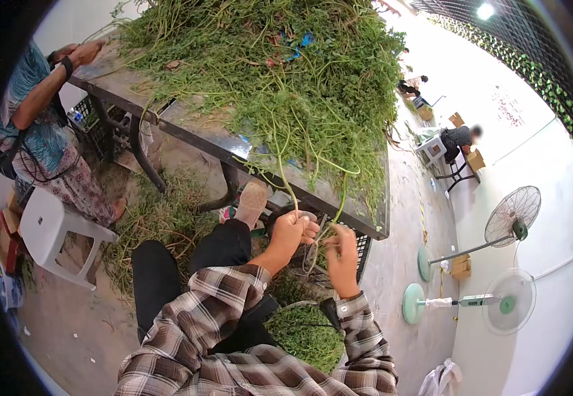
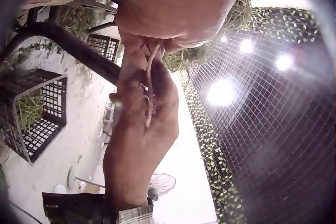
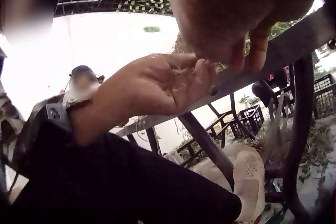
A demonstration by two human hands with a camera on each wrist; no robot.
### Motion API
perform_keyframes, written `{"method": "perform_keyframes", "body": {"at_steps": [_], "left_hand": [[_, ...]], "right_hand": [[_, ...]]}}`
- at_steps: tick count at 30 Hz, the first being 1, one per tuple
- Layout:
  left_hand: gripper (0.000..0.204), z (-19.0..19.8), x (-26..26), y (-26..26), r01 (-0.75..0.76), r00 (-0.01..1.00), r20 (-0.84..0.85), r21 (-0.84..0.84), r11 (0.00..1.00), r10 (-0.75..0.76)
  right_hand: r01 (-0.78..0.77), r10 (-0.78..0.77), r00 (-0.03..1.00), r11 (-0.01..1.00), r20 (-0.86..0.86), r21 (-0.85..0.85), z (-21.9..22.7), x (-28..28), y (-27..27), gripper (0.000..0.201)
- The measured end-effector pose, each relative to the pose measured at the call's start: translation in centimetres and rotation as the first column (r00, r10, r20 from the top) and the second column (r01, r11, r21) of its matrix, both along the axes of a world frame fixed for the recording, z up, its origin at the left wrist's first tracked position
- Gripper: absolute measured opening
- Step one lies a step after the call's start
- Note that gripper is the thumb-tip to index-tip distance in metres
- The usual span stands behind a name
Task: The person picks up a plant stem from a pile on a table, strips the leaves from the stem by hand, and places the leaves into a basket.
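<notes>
Over the near edge of the table my left hand (image 1: 288, 237) grips a long pale plant stem (image 1: 285, 178), with thumb and fingers curled round it. The stem comes from a big heap of leafy green plants (image 1: 260, 79). Close to its right, my right hand (image 1: 342, 259) is raised with bent fingers pinching a green stem (image 1: 341, 206). Between the hands a thin stem end (image 2: 150, 77) runs from the left palm to the right fingers in the left wrist view. In the right wrist view the left palm (image 3: 168, 85) faces up, and the right hand hides part of the work.
Dark crates (image 2: 44, 113) stand under and beside the table (image 1: 201, 140). Cut greens (image 1: 168, 231) cover the floor by my legs. A person (image 1: 42, 125) stands at the left near a white stool (image 1: 62, 228). Two fans (image 1: 514, 221) stand at the right.
</notes>
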State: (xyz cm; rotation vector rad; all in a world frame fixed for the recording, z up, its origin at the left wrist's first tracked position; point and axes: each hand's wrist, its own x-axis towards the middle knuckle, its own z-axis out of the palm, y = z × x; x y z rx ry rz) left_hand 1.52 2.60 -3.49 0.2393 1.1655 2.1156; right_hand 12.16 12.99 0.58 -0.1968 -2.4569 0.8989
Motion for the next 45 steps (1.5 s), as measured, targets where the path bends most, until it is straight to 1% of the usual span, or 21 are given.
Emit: {"method": "perform_keyframes", "body": {"at_steps": [1,2,3,4,5,7,8,9,11,12,13,16,17,18,19,21,23,25,35,40,45], "left_hand": [[0.019,0.0,0.0,-0.1,-0.016,0.999,0.045,0.030,0.999,0.014],[0.019,0.0,0.0,-0.2,-0.016,0.999,0.047,0.029,0.999,0.015],[0.019,0.3,0.0,-0.4,0.005,0.998,0.058,0.050,0.999,-0.008],[0.020,0.5,0.1,-0.5,0.028,0.997,0.067,0.072,0.997,-0.032],[0.020,0.6,0.2,-0.5,0.031,0.997,0.066,0.074,0.997,-0.036],[0.020,0.7,0.2,-0.3,0.081,0.989,0.112,0.127,0.988,-0.096],[0.020,0.7,0.1,-0.4,0.076,0.990,0.111,0.130,0.989,-0.090],[0.021,0.7,0.0,-0.5,0.090,0.988,0.110,0.122,0.988,-0.104],[0.022,0.7,0.0,-0.7,0.098,0.987,0.115,0.110,0.989,-0.111],[0.023,1.0,0.0,-0.8,0.079,0.984,0.147,0.128,0.989,-0.098],[0.025,1.2,0.0,-0.8,0.062,0.980,0.177,0.146,0.987,-0.088],[0.031,0.8,-0.8,-0.8,0.024,0.975,0.213,0.184,0.983,-0.063],[0.031,0.9,-1.0,-0.9,0.020,0.974,0.216,0.188,0.982,-0.061],[0.035,1.1,-1.2,-1.0,0.050,0.979,0.188,0.164,0.985,-0.081],[0.038,1.2,-1.2,-1.2,0.080,0.982,0.159,0.139,0.987,-0.102],[0.040,1.5,-1.0,-1.3,0.083,0.981,0.164,0.141,0.987,-0.106],[0.042,1.7,-1.0,-1.3,0.097,0.979,0.162,0.146,0.984,-0.121],[0.043,1.6,-0.9,-1.3,0.070,0.977,0.191,0.147,0.987,-0.097],[0.031,1.1,-1.1,-1.2,0.059,0.982,0.175,0.076,0.995,-0.072],[0.018,1.5,-0.8,-1.6,-0.102,0.989,0.110,0.019,0.995,0.099],[0.031,1.1,-1.0,-1.1,-0.106,0.982,0.158,-0.011,0.994,0.107]], "right_hand": [[-0.001,0.001,1.000,1.000,0.001,-0.001,0.0,-0.1,0.8,0.037],[0.079,-0.067,0.996,0.950,0.052,-0.301,0.0,-0.3,1.8,0.036],[0.165,-0.118,0.986,0.806,0.120,-0.568,0.0,-0.5,2.8,0.035],[0.158,-0.094,0.987,0.705,0.130,-0.692,-0.4,-0.8,3.7,0.033],[0.160,-0.097,0.987,0.706,0.129,-0.690,-0.6,-1.0,4.5,0.033],[0.128,0.101,0.979,0.367,0.177,-0.921,-0.2,-1.8,5.2,0.032],[0.142,0.073,0.983,0.279,0.168,-0.950,-0.3,-2.3,5.1,0.030],[0.139,0.082,0.982,0.281,0.168,-0.950,-0.3,-2.9,5.3,0.030],[0.043,-0.031,0.999,0.116,0.039,-0.992,-0.3,-3.9,6.5,0.028],[-0.044,0.065,0.997,0.082,-0.038,-0.996,0.4,-4.3,8.0,0.024],[-0.023,0.032,0.999,0.108,-0.019,-0.994,1.7,-4.8,9.0,0.023],[-0.185,-0.147,0.962,0.262,-0.229,-0.947,8.1,-6.4,9.4,0.030],[-0.265,-0.061,0.939,0.500,-0.339,-0.824,11.2,-6.6,8.6,0.032],[-0.336,-0.022,0.904,0.582,-0.428,-0.740,13.4,-6.3,8.0,0.033],[-0.293,-0.031,0.900,0.696,-0.435,-0.656,14.6,-6.3,7.9,0.032],[-0.140,-0.081,0.950,0.750,-0.301,-0.646,14.9,-6.5,8.0,0.029],[-0.011,-0.126,0.982,0.701,-0.139,-0.713,13.1,-6.6,7.9,0.026],[0.026,-0.159,0.981,0.680,-0.112,-0.733,11.9,-6.0,7.7,0.024],[0.016,-0.133,0.985,0.706,-0.110,-0.708,8.7,-5.0,4.1,0.021],[0.036,-0.110,0.991,0.755,-0.072,-0.655,6.7,-4.4,3.6,0.021],[0.013,-0.085,0.991,0.831,-0.103,-0.556,5.0,-3.7,1.9,0.022]]}}
